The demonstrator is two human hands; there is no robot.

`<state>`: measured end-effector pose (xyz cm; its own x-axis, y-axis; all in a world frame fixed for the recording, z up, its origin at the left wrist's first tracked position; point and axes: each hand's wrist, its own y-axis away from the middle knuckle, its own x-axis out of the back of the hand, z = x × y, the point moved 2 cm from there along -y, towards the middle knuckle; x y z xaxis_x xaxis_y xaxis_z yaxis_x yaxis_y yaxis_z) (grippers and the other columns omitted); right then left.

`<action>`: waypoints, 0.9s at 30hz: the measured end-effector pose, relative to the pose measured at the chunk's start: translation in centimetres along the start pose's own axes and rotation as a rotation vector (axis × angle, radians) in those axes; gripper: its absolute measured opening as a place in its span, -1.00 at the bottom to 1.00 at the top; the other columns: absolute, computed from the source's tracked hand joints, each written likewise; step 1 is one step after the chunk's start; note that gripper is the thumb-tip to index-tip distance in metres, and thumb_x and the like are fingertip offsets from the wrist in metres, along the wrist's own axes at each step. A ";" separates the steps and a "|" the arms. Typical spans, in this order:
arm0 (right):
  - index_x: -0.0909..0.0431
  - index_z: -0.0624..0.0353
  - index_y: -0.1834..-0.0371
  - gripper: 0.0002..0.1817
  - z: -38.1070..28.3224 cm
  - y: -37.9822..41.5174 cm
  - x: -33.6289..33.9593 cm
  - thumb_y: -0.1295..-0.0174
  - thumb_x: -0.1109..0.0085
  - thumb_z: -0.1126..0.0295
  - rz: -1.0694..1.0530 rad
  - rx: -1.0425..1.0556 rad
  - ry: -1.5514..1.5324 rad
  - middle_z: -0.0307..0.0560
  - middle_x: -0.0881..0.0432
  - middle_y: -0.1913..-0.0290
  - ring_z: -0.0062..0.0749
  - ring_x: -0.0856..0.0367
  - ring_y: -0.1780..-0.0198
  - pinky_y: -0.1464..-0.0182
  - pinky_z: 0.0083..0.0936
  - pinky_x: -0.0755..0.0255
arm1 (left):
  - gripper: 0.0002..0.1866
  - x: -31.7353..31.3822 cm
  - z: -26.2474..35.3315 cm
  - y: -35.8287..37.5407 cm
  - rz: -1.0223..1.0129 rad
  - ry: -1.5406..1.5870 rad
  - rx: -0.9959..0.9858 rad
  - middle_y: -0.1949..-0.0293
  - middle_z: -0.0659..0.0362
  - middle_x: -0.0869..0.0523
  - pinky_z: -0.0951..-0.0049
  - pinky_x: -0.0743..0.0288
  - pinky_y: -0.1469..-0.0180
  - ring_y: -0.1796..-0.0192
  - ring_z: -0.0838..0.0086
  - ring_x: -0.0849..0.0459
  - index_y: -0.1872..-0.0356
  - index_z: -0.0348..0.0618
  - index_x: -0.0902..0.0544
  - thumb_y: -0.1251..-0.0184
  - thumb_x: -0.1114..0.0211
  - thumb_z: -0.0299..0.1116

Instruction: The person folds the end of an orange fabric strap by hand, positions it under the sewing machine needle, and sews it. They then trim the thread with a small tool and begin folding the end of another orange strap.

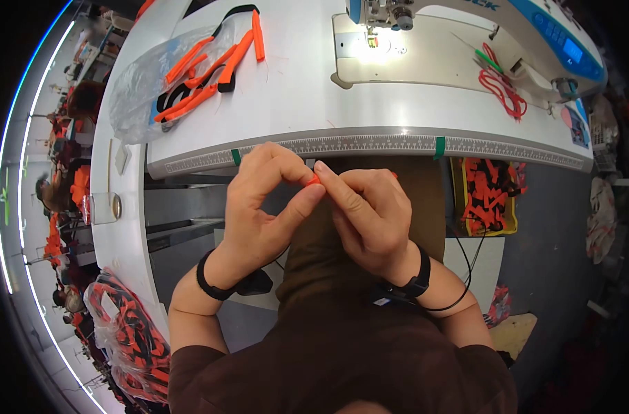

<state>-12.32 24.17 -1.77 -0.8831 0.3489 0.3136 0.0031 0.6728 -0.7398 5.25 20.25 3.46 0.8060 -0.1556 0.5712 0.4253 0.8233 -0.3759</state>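
Observation:
My left hand (263,203) and my right hand (375,214) meet over my lap, just in front of the table edge. Between the fingertips of both is a small orange piece (314,181), perhaps fabric, mostly covered by the fingers. My left thumb and forefinger pinch it, and the right fingertips press against it from the other side. The remaining right fingers are curled in, with a bit of orange showing beside the knuckles. Orange and black strips (218,76) lie on a clear plastic bag (135,90) on the table, beyond my left hand.
A sewing machine (528,31) with its lamp lit stands at the back right. Red cord (501,93) and a green-handled tool (489,61) lie beside it. A ruler (370,145) runs along the table edge. A yellow crate (511,224) of orange pieces sits below right; bagged strips (131,324) lie lower left.

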 end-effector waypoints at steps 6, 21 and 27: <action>-0.75 0.24 -0.22 -0.67 0.2 -0.1 0.1 -0.40 -0.41 0.58 -0.182 -0.432 -0.598 -0.05 -0.74 0.05 -0.38 -0.77 0.08 -0.02 -0.47 -0.65 | -0.81 -0.5 -0.8 0.9 0.001 0.031 0.044 0.33 0.17 -0.59 0.32 -0.35 0.05 0.25 0.29 -0.55 0.31 -0.15 -0.62 -0.45 -0.49 -0.38; -0.74 0.34 -0.07 -0.84 0.3 1.2 -0.9 -0.48 -0.37 0.63 -0.105 -0.654 -0.875 -0.12 -0.73 0.02 -0.51 -0.78 -0.02 -0.09 -0.58 -0.68 | -0.90 0.7 -0.1 1.4 -0.054 -0.147 -0.056 0.30 0.22 -0.72 0.31 -0.35 0.04 0.22 0.32 -0.62 0.27 -0.08 -0.78 -0.42 -0.53 -0.34; -0.77 0.33 -0.03 -0.86 0.1 1.0 -0.7 -0.46 -0.38 0.65 -0.081 -0.680 -0.837 -0.11 -0.72 0.01 -0.49 -0.77 0.04 -0.04 -0.57 -0.67 | -0.94 1.4 -0.6 1.8 -0.091 0.120 0.206 0.26 0.21 -0.78 0.42 -0.52 0.02 0.17 0.44 -0.69 0.19 -0.16 -0.85 -0.45 -0.53 -0.42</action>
<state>-11.76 24.56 -2.79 -0.9317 -0.0955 -0.3504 -0.0376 0.9850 -0.1687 7.43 21.21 3.11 0.8163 -0.2881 0.5006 0.4159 0.8946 -0.1634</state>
